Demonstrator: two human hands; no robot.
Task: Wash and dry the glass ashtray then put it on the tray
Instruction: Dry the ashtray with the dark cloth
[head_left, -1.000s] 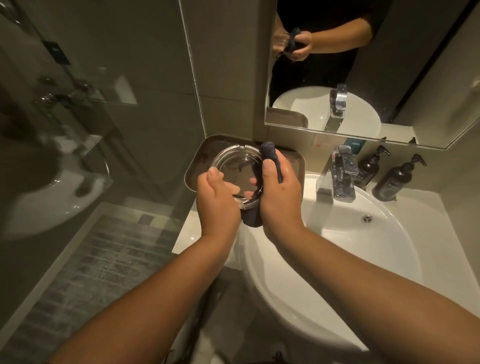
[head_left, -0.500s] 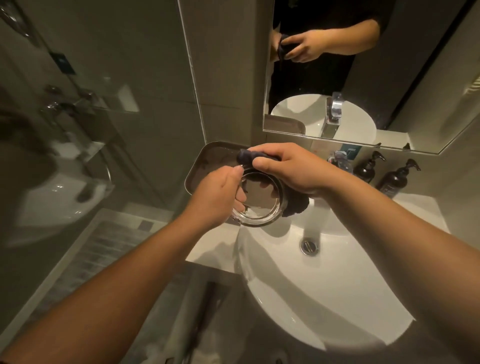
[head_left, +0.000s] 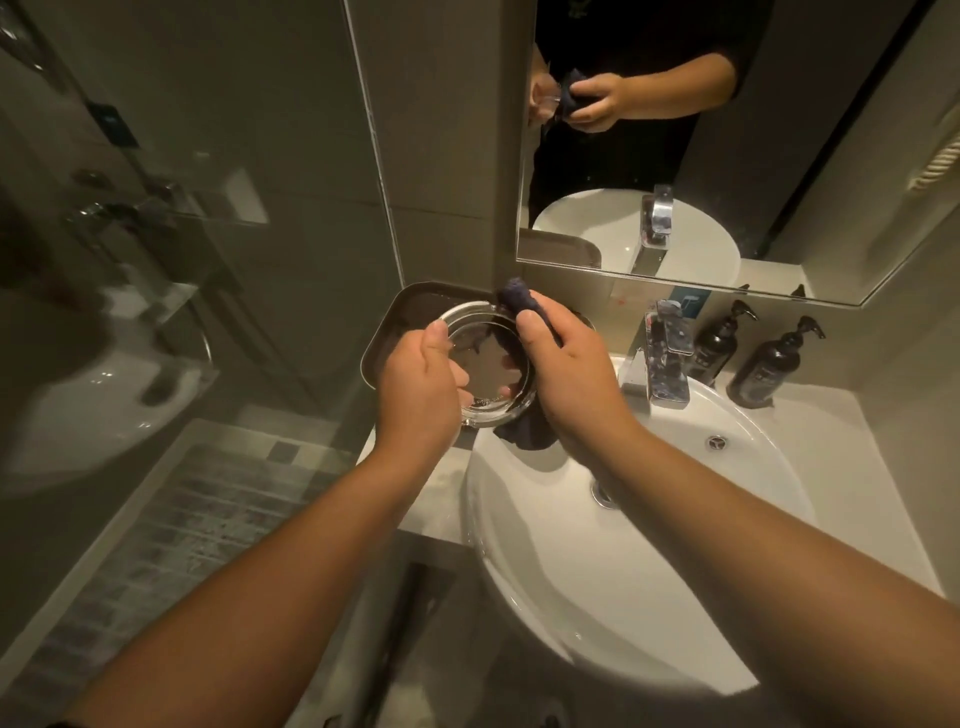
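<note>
A round clear glass ashtray (head_left: 488, 364) is held upright and tilted toward me, above the left rim of the sink. My left hand (head_left: 418, 384) grips its left edge. My right hand (head_left: 566, 374) holds a dark blue cloth (head_left: 519, 301) pressed against the ashtray's right edge; the cloth also hangs below at the bottom (head_left: 527, 434). Behind the ashtray lies a dark metal tray (head_left: 410, 312) in the counter corner, partly hidden by my hands.
White round sink (head_left: 649, 545) with drain (head_left: 602, 491) lies below and right. Chrome faucet (head_left: 662, 358) stands right of my hands, two dark pump bottles (head_left: 774, 358) further right. A mirror (head_left: 727, 156) hangs above; a glass shower wall (head_left: 208, 208) stands left.
My right hand turned from lying across the top of the ashtray back to its right edge, the cloth end now sticking up. The ashtray stayed in both hands, shifting slightly toward the tray.
</note>
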